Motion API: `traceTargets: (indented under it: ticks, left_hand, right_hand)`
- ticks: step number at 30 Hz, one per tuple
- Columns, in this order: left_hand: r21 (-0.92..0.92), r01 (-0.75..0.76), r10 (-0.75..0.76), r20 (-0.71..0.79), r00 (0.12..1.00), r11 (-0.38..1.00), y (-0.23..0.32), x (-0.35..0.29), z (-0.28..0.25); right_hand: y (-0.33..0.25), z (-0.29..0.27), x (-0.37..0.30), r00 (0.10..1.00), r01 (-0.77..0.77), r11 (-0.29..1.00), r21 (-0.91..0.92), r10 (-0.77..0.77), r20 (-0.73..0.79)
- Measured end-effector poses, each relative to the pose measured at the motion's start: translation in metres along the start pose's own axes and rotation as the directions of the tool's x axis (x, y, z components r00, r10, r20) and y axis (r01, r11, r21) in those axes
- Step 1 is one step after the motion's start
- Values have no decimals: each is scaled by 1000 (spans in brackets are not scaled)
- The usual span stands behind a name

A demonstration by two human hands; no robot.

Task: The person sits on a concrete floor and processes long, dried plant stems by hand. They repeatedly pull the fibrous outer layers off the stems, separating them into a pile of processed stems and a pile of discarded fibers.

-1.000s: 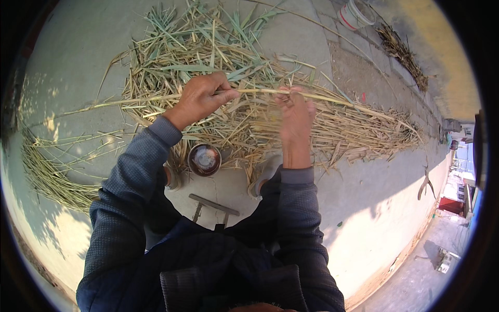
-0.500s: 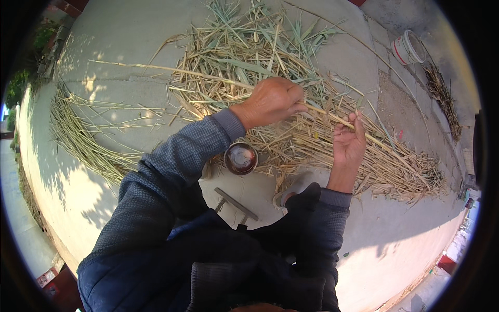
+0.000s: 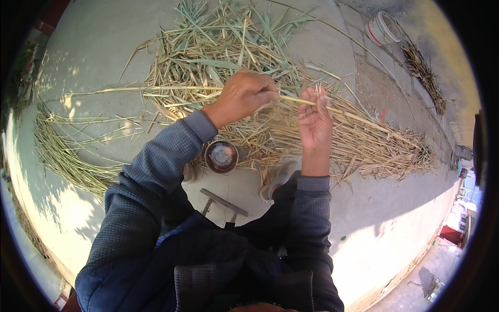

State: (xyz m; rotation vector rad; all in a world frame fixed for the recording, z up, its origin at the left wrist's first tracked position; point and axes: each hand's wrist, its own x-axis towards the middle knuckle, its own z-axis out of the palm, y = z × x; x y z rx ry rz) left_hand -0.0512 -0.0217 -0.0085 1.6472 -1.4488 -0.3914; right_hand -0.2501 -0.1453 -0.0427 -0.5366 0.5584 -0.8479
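Observation:
A long, thin, pale yellow stalk (image 3: 291, 99) stretches nearly level across the view, over the straw. My left hand (image 3: 243, 98) is closed round its middle, knuckles up. To the right, my right hand (image 3: 315, 125) is palm up, its thumb and fingertips pinching the same stalk, with dry husk shreds at the fingers. Beneath both hands lies a heap of dry stalks and leaves (image 3: 195, 49), some of them green. A dense layer of straw-coloured stalks (image 3: 374, 143) runs off to the right. Below my left wrist stands a round dark bowl (image 3: 221, 157); its contents are unclear.
Thin greenish stalks (image 3: 73, 161) lie bundled on the concrete at left. A T-shaped metal piece (image 3: 224, 202) is between my legs, near my shoe (image 3: 280, 179). A white bucket (image 3: 383, 29) and a dark twig bundle (image 3: 423, 78) are at the far right.
The whole view has shifted, so the ground things appear farther left. Both hands have moved slightly left, the right one also upward, and the stalk lies more level.

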Motion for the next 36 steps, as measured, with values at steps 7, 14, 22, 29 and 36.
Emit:
traceTargets:
  ticks: [7,14,22,29,36]
  left_hand:
    - [-217,94,-144,-226,964,972,-12,14,-25]
    - [119,-129,124,48,991,984,-2,4,-9]
    - [19,-3,-1,181,984,1000,-11,2,-17]
    - [-109,62,-59,31,998,992,2,2,15]
    - [-26,15,-13,60,998,1000,-3,-4,9]
  right_hand:
    - [-1,10,-5,999,46,999,-20,-46,-5]
    - [-16,10,-9,1000,13,970,-241,-15,-7]
    - [-34,1,-5,993,69,927,-369,-99,-63]
    - [-11,20,-13,998,55,926,-374,-42,45]
    - [-18,12,-5,1000,26,874,-486,-17,23]
